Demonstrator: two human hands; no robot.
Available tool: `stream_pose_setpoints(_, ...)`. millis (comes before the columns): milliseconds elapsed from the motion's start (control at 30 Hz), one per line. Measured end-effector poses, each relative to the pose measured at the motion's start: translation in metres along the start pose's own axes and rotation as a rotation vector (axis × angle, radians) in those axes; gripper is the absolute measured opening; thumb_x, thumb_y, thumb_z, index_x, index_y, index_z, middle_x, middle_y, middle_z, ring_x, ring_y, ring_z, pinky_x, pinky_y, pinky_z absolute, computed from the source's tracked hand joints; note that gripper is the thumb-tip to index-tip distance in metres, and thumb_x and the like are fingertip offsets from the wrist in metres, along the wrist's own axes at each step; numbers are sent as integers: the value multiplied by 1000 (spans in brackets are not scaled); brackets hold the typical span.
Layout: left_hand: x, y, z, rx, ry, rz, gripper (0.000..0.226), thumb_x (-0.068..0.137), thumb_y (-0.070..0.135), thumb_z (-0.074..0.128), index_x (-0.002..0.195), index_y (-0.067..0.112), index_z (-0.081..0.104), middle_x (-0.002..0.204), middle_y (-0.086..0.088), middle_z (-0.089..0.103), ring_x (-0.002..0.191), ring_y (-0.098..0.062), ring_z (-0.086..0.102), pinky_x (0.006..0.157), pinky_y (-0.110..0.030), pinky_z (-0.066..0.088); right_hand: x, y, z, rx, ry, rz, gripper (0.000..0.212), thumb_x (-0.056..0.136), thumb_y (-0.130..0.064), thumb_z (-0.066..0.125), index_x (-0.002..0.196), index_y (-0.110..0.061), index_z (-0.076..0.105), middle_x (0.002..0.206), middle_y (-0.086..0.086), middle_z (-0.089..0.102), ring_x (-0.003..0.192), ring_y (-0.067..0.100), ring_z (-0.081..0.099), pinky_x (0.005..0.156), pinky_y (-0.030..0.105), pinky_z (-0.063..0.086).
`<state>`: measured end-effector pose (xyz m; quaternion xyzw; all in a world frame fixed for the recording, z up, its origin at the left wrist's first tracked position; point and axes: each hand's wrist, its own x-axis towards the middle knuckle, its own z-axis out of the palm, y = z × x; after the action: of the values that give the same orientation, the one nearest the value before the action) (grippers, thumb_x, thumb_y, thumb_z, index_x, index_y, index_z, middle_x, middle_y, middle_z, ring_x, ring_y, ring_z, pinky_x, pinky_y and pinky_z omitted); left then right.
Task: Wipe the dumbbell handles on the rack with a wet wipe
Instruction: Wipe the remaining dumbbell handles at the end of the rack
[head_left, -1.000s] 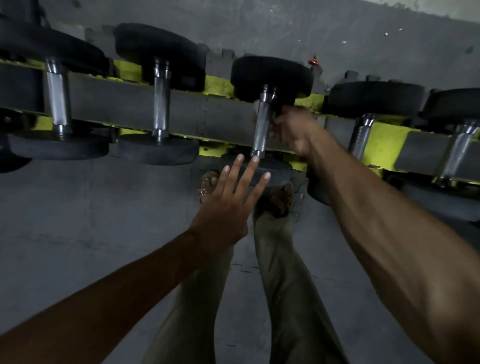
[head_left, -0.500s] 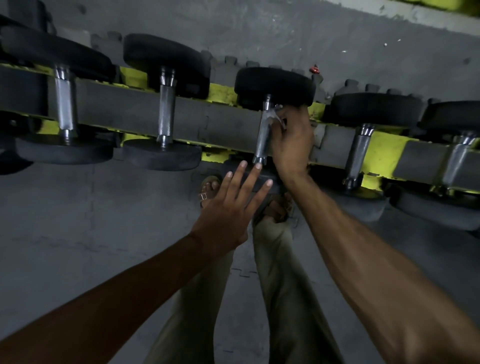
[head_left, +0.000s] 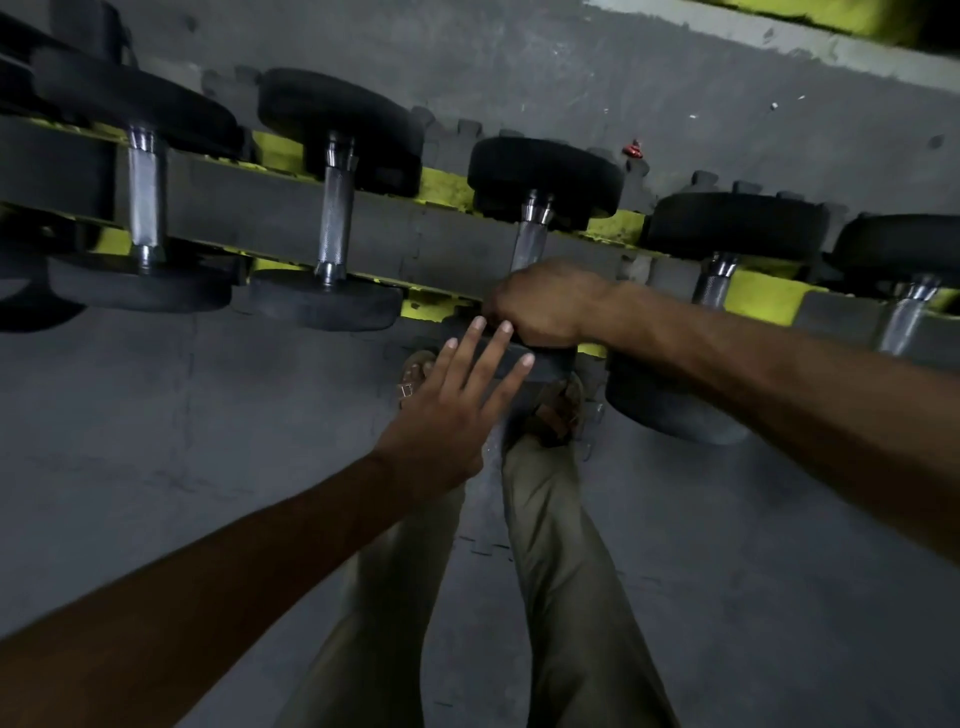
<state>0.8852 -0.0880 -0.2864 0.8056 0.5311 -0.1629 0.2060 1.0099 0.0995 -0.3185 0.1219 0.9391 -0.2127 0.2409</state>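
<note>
Several black dumbbells with steel handles lie across a grey and yellow rack (head_left: 431, 244). My right hand (head_left: 545, 306) is wrapped round the lower part of the middle dumbbell's handle (head_left: 530, 241); the wet wipe is hidden inside the grip. Only the handle's upper stretch shows above my fist. My left hand (head_left: 457, 400) has its fingers straight and spread, fingertips touching the near black weight (head_left: 540, 361) of that same dumbbell.
Two more dumbbell handles (head_left: 335, 218) (head_left: 143, 202) sit to the left, and two (head_left: 714, 283) (head_left: 904, 317) to the right. My legs and sandalled feet (head_left: 556, 410) stand close under the rack on a grey floor (head_left: 156, 441). A small red object (head_left: 632, 149) lies behind the rack.
My right hand slid from the top of the middle handle down to its near end. The left hand stayed against the near weight. The view shifted slightly.
</note>
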Motion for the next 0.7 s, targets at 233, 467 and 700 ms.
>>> stream_pose_setpoints(233, -5, 4, 5, 21, 0, -21, 109, 94, 41, 61, 165, 6, -14, 166, -36, -20, 156, -53, -11, 128, -60, 12, 4, -10, -21, -111, -58, 158, 27, 102, -25, 45, 112, -12, 67, 119, 12, 67, 105, 34, 67, 71, 35, 41)
stream_pose_setpoints(467, -15, 13, 0, 54, -106, -51, 113, 99, 58, 51, 159, 3, -26, 160, -39, -31, 154, -54, -18, 128, -59, 13, 48, -29, -55, -10, -545, 282, 13, 103, -26, 47, 103, -17, 57, 103, 3, 58, 88, 23, 56, 76, 35, 44)
stream_pose_setpoints(700, -13, 23, 3, 58, -73, -117, 115, 95, 45, 61, 161, 1, -23, 161, -39, -29, 154, -55, -16, 128, -59, 11, 3, -16, -25, 136, -45, 129, 9, 95, -18, 54, 97, -11, 60, 98, 10, 61, 87, 32, 63, 65, 32, 36)
